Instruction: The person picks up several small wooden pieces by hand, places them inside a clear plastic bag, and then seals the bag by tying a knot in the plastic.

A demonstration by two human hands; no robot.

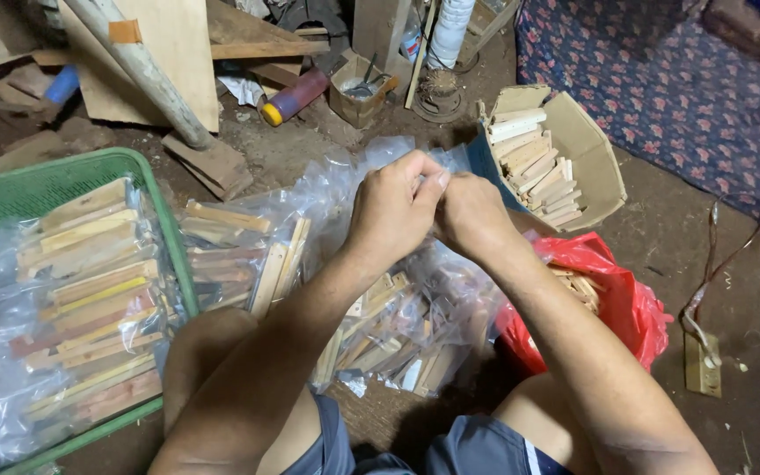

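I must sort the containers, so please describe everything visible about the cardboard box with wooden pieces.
The cardboard box is brown, worn and open, tipped on its side with the opening facing left. Pale wooden sticks are stacked flat inside, ends outward. It lies on the dirt floor, next to a patterned cloth and above a red bag. No hand touches it.

Bagged sticks (380,339) crowd below; cardboard box (591,149) blocks right

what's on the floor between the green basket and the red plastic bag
In the head view, clear plastic bags of wooden sticks lie between the green basket and the red plastic bag, with the person's knees and forearms over that stretch.
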